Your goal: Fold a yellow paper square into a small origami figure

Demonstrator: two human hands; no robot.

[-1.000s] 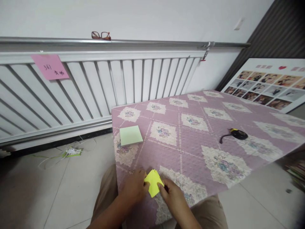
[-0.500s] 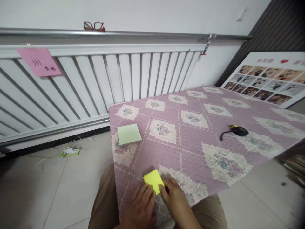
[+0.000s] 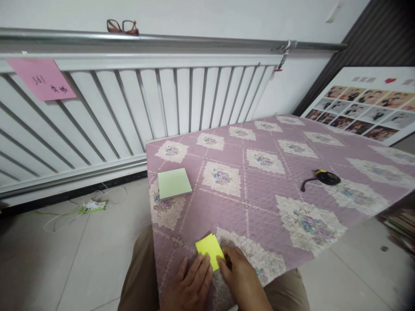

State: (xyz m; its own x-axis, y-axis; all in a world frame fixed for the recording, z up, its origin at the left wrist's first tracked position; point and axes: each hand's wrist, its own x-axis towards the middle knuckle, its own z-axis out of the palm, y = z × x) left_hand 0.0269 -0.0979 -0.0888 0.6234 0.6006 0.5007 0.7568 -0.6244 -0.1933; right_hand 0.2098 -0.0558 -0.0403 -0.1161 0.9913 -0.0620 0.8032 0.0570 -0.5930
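The yellow paper is lying at the near end of the cloth-covered bench, and its upper edge is showing a notch, so it is probably folded or layered. At seven o'clock from it, the left hand is resting almost flat, fingers extended and grasping nothing, their tips covering the lower edge; that is likely serving to keep the sheet flat and steady. At four o'clock, the right hand is nearly closed, thumb on top and fingers curling at the edge, pinching the paper's side, presumably for fine control. What is going on beneath those fingers, I cannot tell.

Moving outward: at eleven o'clock the green pad is sitting near the bench corner, apparently out of the way but within reach. Toward two o'clock a black object with a strap is lying well apart from the paper; farther out, a photo board is leaning.

No container is showing, so the bench is doing the carrying. Up at eleven, glasses are perching on the pipe above the radiator, perhaps for safekeeping, while a pink note is hanging at ten.
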